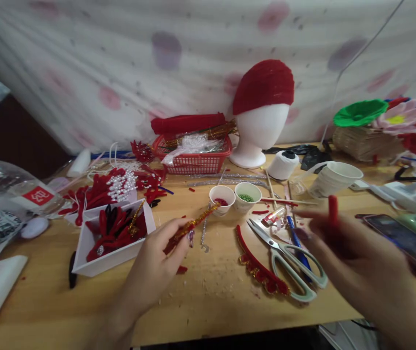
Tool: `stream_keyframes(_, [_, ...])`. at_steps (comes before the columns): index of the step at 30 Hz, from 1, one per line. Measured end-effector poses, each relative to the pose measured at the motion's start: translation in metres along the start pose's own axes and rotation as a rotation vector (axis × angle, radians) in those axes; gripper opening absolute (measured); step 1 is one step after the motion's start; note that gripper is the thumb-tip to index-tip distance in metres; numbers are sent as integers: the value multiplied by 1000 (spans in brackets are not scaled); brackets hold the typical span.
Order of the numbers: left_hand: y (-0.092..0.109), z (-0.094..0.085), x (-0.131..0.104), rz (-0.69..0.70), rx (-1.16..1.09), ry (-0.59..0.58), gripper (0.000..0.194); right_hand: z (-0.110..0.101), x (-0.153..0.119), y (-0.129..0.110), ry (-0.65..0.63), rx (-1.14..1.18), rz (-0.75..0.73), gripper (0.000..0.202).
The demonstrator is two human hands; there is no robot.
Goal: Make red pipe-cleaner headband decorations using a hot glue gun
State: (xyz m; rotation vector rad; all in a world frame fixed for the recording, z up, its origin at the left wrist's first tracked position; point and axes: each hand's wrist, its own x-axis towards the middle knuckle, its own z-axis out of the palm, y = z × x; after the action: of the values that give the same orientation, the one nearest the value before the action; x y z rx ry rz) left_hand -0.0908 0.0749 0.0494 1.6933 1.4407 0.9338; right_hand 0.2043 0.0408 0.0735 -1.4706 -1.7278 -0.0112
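While my left hand [164, 248] pinches a strip of red and gold trim [196, 222] between thumb and fingers, its thin end pointing up toward the paper cup of red beads [222, 200], my right hand [353, 248] is curled around a short red stick [333, 210] whose tip pokes up above the fingers; that hand is blurred, so I cannot tell exactly how the fingers close on it. Between my hands, on the wooden desk [208, 311], a curved red piece with gold loops [261, 267] lies just beside the scissors [284, 257], whose blades point away from me and stand slightly apart. A blue pen [297, 243] lies partly under the scissors' handles. Just beside the cup of red beads stands a second one with green beads [246, 197]. To the left of my left hand sits a white box [115, 257] holding red and black fuzzy pieces [115, 231], with strings of white beads [122, 184] behind it. Farther back are a red basket [196, 163] loaded with wrapped material, a white foam head [262, 126] wearing a red cap [266, 85], and a spool of white thread [283, 166] near its base.
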Motion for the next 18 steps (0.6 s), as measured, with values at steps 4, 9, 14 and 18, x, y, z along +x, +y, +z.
stream_keyframes(4, [7, 5, -2, 175, 44, -123, 27, 29, 8, -31, -207, 251, 105, 39])
stream_keyframes(9, [14, 10, 3, 348, 94, -256, 34, 47, 17, -32, -485, 534, -1, 24])
stream_keyframes(14, [10, 8, 4, 227, 11, -209, 24, 41, 18, -14, -484, 520, 45, 23])
stream_keyframes(18, [2, 4, 6, -119, -262, -116, 30, 31, 19, 1, -197, 453, 215, 41])
